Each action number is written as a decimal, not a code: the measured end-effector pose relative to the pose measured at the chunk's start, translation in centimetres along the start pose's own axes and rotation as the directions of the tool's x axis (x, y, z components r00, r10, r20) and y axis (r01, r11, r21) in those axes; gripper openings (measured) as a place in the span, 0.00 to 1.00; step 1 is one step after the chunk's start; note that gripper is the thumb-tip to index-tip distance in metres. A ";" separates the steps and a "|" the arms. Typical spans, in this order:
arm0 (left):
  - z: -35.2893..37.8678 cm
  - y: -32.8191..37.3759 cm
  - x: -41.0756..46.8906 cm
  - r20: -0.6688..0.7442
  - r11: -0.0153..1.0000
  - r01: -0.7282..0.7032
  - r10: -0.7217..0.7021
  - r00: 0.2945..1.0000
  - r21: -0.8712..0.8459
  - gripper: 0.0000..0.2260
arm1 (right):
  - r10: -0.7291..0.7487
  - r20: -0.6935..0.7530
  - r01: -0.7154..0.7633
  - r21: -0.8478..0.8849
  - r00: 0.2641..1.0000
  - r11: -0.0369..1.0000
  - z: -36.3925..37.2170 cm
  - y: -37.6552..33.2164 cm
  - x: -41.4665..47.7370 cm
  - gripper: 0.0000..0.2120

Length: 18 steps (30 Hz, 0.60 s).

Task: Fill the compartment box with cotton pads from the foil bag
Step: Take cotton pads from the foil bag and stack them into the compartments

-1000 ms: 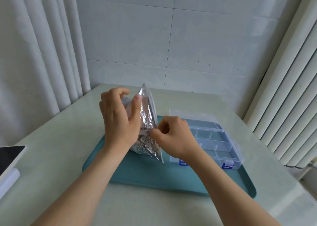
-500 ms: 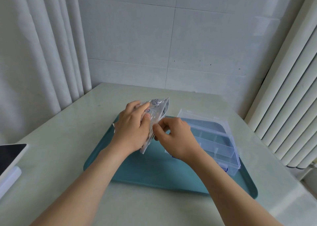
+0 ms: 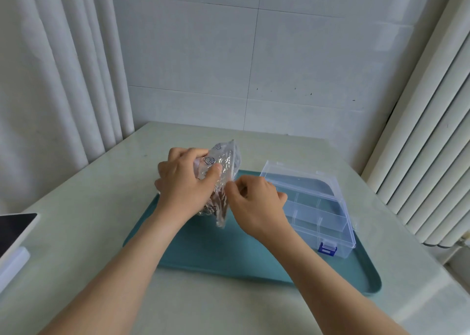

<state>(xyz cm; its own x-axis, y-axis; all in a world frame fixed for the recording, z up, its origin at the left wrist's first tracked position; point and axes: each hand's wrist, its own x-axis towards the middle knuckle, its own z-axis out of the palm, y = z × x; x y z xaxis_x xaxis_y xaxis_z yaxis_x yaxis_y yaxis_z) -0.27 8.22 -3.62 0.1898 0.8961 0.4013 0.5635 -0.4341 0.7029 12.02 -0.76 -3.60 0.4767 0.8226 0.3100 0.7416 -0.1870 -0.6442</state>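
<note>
A shiny foil bag point(image 3: 223, 172) with small printed marks stands tilted over the teal tray point(image 3: 229, 253). My left hand point(image 3: 183, 184) grips the bag's left side, thumb across its front. My right hand point(image 3: 254, 202) pinches the bag's right edge with curled fingers. To the right on the tray lies the clear compartment box point(image 3: 318, 207), lid folded back, its divided cells showing no contents, blue latch at the front. No cotton pads are visible; the bag's inside is hidden.
The tray sits on a pale green table point(image 3: 89, 220). A dark-screened tablet point(image 3: 12, 230) lies at the left edge. Curtains hang at left, a white ribbed radiator point(image 3: 419, 156) stands at right, and a tiled wall is behind.
The bag was lowered from upright and turned edge-on between both hands, then tipped so its printed face shows. Both hands stayed on it. The box has not moved on the tray.
</note>
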 end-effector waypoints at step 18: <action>0.4 -0.1 -0.8 0.024 0.800 -0.503 0.525 0.851 0.326 0.08 | -0.198 -0.093 0.198 -0.011 0.976 0.980 -0.7 0.5 0.2 0.15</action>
<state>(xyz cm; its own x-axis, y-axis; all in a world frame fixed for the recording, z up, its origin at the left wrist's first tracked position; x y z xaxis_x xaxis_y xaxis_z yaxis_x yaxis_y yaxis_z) -0.13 7.59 -4.23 0.4766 0.5362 0.6966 0.6177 -0.7681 0.1686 12.82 -1.02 -3.34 0.3620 0.7895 0.4956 0.8265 -0.0260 -0.5624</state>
